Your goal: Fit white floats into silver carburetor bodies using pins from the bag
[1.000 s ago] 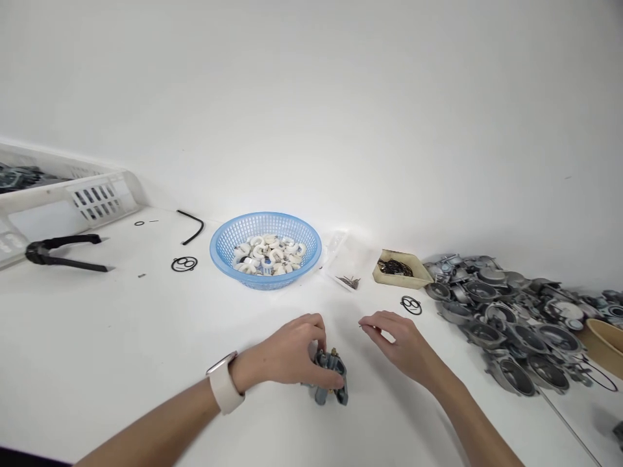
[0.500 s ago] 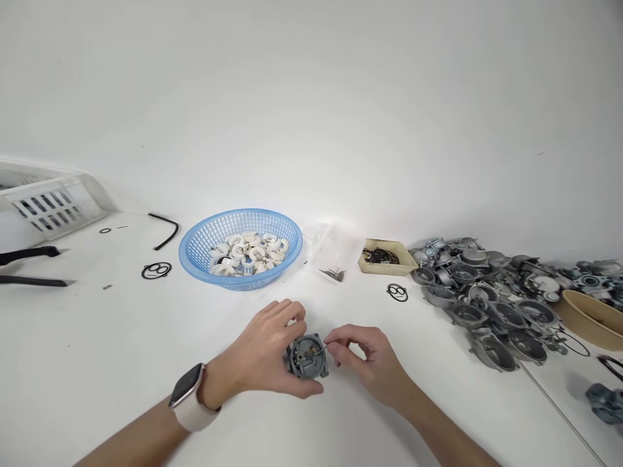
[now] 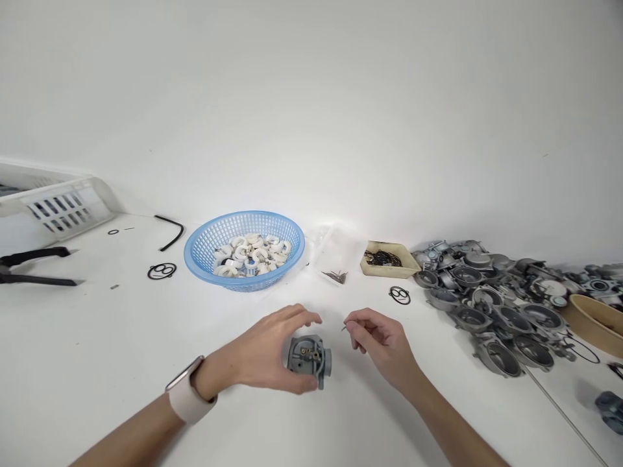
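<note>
Worn on the head, the single camera looks forward and down from close above the tabletop (image 3: 272,431), facing the wall (image 3: 311,117) along its far edge.

The machine part (image 3: 304,364) looks made of matt grey metal. The basket (image 3: 195,256) is of smooth plastic, and the bag (image 3: 335,251) is of thin, clear plastic. The tabletop (image 3: 117,344) looks smooth.
</note>
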Motion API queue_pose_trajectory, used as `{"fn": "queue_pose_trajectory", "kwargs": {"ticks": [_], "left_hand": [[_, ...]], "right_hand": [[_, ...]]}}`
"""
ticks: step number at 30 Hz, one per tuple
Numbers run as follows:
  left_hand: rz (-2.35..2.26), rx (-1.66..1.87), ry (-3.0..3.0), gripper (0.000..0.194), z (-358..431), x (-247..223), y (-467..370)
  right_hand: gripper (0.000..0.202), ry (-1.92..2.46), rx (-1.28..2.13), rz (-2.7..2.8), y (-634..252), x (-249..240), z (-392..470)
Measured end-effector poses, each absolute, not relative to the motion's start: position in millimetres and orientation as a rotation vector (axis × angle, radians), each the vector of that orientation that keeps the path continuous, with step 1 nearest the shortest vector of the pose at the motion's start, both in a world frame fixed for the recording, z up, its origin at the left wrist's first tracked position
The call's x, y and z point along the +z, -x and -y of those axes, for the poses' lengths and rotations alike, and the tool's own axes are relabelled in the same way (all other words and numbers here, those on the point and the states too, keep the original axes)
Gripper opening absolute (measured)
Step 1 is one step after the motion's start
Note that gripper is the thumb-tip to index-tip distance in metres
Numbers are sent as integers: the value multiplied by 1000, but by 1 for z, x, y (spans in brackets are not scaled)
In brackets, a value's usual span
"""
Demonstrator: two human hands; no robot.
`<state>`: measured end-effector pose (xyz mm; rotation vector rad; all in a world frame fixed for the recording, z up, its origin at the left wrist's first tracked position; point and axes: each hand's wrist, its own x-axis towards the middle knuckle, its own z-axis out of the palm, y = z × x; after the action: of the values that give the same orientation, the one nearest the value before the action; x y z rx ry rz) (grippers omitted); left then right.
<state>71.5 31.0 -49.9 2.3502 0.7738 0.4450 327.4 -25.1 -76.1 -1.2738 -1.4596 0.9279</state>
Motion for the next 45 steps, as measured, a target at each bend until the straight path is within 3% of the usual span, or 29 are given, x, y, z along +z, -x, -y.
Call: {"fn": "queue_pose_trajectory", "kwargs": {"ticks": [6, 13, 18, 22, 24, 27, 38, 45], "left_hand": [[-693, 460, -2377, 49, -30, -56, -76], [-739, 494, -2435, 72, -22, -48, -70], [-924, 739, -2490, 28, -56, 1, -43], [-1416, 386, -2596, 30, -139, 30, -33], [-1529, 240, -2583, 24, -178, 28, -33], [-1611, 39, -2564, 32, -210, 16, -37], [-1518, -321, -2621, 34, -215, -12, -55], [-1445, -260, -2589, 35, -212, -3, -58]], "right_hand": [[40, 1332, 935, 1466, -326, -82, 19], [41, 1385, 928, 1497, -330, -91, 15], [38, 1363, 890, 1478, -333, -94, 11], [36, 1345, 885, 1475, -333, -93, 11], [35, 1340, 878, 1487, -332, -91, 13], [34, 1333, 866, 1508, -331, -87, 14], [31, 1284, 900, 1518, -328, -84, 16], [29, 1248, 870, 1539, -322, -90, 15]]}}
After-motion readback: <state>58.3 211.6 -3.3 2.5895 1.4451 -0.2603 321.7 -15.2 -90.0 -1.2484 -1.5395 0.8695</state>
